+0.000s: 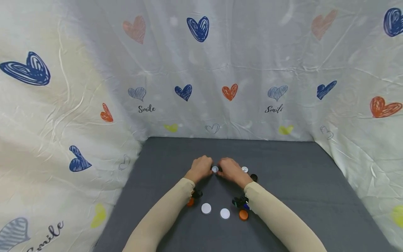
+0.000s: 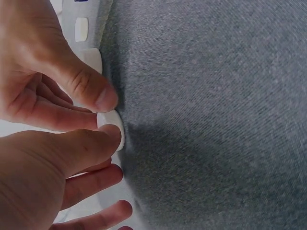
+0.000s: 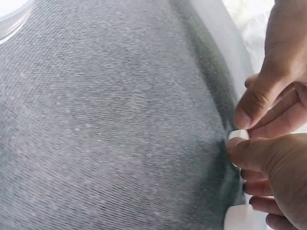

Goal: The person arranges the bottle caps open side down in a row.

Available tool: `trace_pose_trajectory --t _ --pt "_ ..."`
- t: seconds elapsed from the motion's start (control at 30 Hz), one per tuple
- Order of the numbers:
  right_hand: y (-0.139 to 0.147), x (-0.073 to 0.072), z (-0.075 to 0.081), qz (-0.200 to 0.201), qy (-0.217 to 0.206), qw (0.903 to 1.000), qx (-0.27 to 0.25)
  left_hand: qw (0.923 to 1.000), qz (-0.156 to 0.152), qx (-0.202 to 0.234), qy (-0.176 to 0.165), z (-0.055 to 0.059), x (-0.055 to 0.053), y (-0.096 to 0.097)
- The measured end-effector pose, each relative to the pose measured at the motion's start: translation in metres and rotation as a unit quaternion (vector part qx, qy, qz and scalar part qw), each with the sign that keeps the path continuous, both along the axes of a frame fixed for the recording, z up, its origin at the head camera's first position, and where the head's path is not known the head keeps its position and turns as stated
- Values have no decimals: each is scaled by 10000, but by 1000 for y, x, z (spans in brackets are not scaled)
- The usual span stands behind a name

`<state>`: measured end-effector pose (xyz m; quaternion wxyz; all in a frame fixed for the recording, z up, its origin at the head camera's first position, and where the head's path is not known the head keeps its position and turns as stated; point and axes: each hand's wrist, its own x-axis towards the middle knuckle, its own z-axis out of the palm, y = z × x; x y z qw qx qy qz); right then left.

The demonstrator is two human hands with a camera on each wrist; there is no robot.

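Note:
In the head view, a small white bottle cap [image 1: 215,169] sits between my two hands near the middle of the dark grey table. My left hand [image 1: 199,168] pinches its left side, thumb laid over the cap [image 2: 110,120] in the left wrist view. From the other side my right hand [image 1: 232,170] pinches it, and its thumb covers part of the cap [image 3: 238,134] in the right wrist view. The fingertips behind the cap are partly hidden. Just right of the right hand lie another white cap [image 1: 245,169] and a black cap [image 1: 253,177].
Nearer on the grey table [image 1: 292,196] lie two white caps, one left [image 1: 206,208] and one right [image 1: 225,213]. An orange cap [image 1: 243,215] is beside the right forearm, and another orange cap [image 1: 190,202] is partly hidden by the left sleeve. A heart-printed curtain [image 1: 195,63] surrounds the table.

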<state>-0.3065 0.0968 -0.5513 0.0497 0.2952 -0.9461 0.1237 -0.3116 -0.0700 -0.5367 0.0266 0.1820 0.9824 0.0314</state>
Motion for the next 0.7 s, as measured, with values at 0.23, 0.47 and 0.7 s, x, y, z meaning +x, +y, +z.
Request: trace_pose_trajectory --t 0.23,0.47,0.7 --pt "-2 3 -5 -118 88 9998 -104 10000 2 24 33 -4 1 3" --pt "-3 -1 -8 -168 155 9997 -35 9999 -26 62 113 -5 1 2" --pt "-3 1 -3 -41 101 9999 -68 9992 -173 231 279 -5 5 -2"
